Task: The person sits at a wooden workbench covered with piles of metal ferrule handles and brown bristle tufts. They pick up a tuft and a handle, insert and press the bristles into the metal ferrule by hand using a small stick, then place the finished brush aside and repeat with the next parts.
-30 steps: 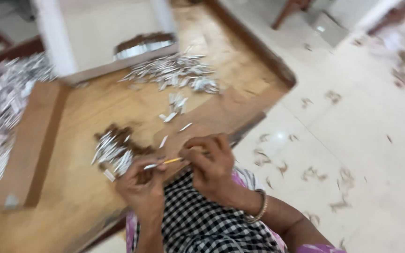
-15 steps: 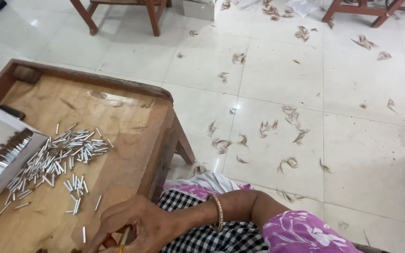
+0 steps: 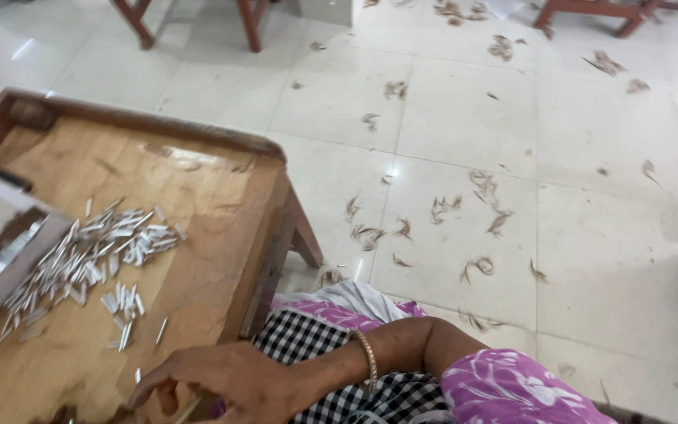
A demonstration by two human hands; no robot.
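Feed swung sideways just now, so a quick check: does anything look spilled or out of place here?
Yes. Brown curled scraps lie scattered across the white floor tiles beside the wooden tray table. The small white sticks sit in a loose heap on the table, none over its rim.

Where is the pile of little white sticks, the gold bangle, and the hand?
pile of white sticks (image 3: 92, 255), head view, middle of the heap.
bangle (image 3: 367, 360), head view, on the band.
right hand (image 3: 221, 381), head view, back of hand.

A right hand (image 3: 221, 381) rests on the wooden table (image 3: 198, 196) near white sticks (image 3: 92, 255).
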